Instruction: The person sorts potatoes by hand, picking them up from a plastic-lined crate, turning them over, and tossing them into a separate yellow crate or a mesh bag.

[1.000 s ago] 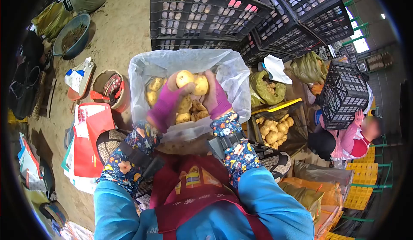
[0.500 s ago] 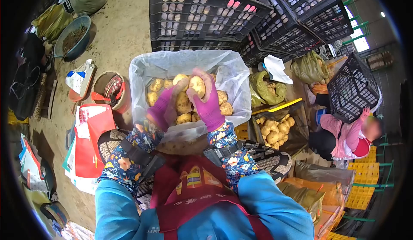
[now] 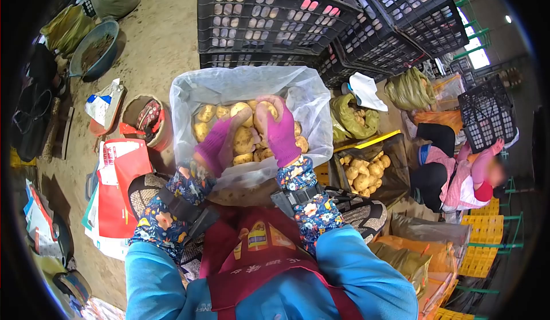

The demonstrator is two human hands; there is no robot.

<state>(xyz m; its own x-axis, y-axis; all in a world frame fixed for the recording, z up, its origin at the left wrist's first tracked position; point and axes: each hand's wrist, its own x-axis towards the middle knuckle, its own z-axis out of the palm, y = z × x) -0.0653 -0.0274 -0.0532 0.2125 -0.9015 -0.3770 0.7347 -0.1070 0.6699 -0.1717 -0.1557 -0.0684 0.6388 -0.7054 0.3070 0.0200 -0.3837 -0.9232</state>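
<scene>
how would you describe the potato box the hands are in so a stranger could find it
Start at the stacked black crates at the top. Just below them, in front of the person's knees, sits the box. It alone is lined with clear plastic, and both gloved hands, left and right, are on its potatoes.

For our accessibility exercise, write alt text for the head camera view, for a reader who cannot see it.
Two hands in magenta gloves, the left hand and right hand, press potatoes into a crate lined with a clear plastic bag. Black crates stand stacked behind it, and another person crouches at right.
</scene>
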